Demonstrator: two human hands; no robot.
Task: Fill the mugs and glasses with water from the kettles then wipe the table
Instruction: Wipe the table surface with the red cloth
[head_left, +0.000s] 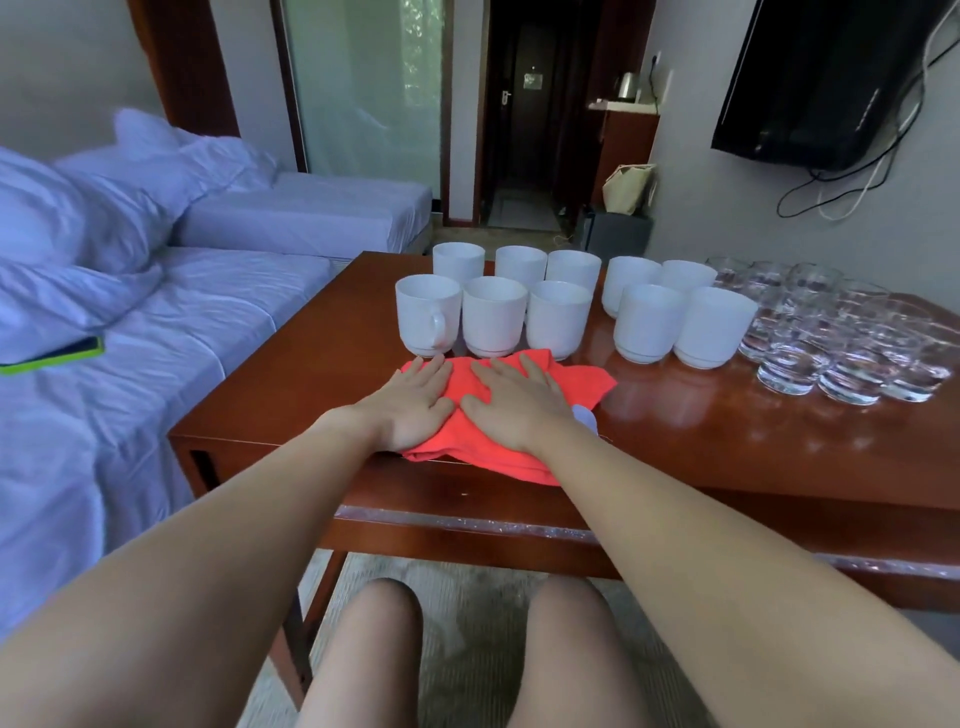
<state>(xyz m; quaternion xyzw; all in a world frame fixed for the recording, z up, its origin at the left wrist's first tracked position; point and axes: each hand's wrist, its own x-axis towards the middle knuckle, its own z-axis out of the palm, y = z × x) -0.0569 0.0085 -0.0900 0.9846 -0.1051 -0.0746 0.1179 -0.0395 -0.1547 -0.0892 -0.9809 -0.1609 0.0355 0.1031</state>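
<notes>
Head view: we sit at brown table (727, 447). Our left hand (410, 402) and our right hand (514, 413) lie flat on red cloth (589, 384), side by side, fingers straight, pressing down, gripping nothing. Cloth sits near front edge of table, one bit hanging over. White mugs (493, 319) stand in two rows just behind cloth. Glasses (852, 358) bunched at right, water inside. Cannot tell if mugs hold water. Small kettle (627, 85) far off on back shelf. Bed (234, 291) at left.
</notes>
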